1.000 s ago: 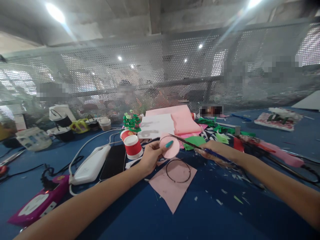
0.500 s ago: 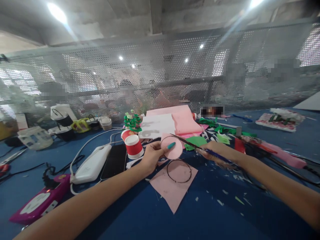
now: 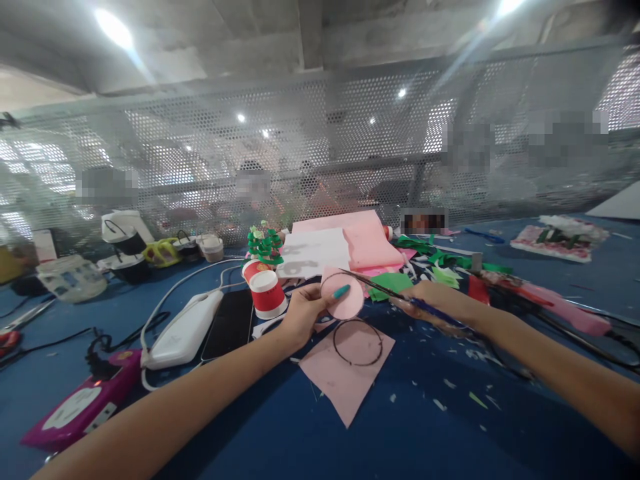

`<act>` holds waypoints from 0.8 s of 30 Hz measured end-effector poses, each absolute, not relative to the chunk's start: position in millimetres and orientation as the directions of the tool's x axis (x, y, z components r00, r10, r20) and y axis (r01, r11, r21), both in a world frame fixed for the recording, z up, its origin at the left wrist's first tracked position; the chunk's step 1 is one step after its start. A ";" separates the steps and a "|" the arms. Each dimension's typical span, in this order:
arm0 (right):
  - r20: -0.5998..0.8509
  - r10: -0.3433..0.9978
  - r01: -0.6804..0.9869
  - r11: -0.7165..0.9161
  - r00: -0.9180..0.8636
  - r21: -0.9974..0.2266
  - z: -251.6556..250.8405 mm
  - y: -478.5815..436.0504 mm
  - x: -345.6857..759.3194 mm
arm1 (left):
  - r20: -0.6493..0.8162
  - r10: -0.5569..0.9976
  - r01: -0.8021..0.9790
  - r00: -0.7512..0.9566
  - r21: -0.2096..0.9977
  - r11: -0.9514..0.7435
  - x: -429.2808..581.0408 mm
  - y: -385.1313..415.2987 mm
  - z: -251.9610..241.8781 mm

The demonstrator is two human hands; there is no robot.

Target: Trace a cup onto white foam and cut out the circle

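Observation:
My left hand (image 3: 305,312) pinches a round pink paper disc (image 3: 345,297) above the blue table, the thumb with its teal nail lying across it. My right hand (image 3: 434,301) is closed on the blue handles of a pair of scissors (image 3: 380,285), whose blades reach left to the disc's upper edge. Below the disc a pink paper sheet (image 3: 340,375) lies on the table with a circle drawn on it.
Two red paper cups (image 3: 265,291), a phone (image 3: 230,323) and a white power bank (image 3: 181,331) sit left of my hands. A magenta device (image 3: 75,407) lies near left. Pink and white sheets (image 3: 345,248) and green scraps (image 3: 440,263) lie behind. A perforated screen (image 3: 320,153) backs the table.
Almost nothing has moved. The disc has turned slightly in my left hand while the scissors stay at its upper edge.

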State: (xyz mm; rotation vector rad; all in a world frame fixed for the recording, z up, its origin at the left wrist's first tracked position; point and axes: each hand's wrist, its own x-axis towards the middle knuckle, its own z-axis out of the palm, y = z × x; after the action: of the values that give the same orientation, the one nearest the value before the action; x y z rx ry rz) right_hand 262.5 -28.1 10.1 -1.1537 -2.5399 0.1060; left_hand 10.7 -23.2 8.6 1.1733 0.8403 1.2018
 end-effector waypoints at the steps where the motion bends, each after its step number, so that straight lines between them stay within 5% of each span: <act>1: 0.276 0.744 0.718 0.664 -0.608 -0.208 10.5 -28.2 262.3 | 0.090 0.975 -0.249 0.202 0.968 -0.038 10.8 -23.3 8.8; 24: 0.223 0.749 0.718 0.663 -0.624 -0.213 12.6 -28.2 263.6 | 0.164 0.965 -0.324 0.205 0.942 -0.091 8.7 -13.8 -0.1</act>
State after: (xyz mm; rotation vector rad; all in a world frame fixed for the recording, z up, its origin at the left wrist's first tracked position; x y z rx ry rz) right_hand 263.6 -28.2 12.6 -1.1725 -2.5887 0.1491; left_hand 8.7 -13.8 -0.1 1.1636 0.7435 1.2627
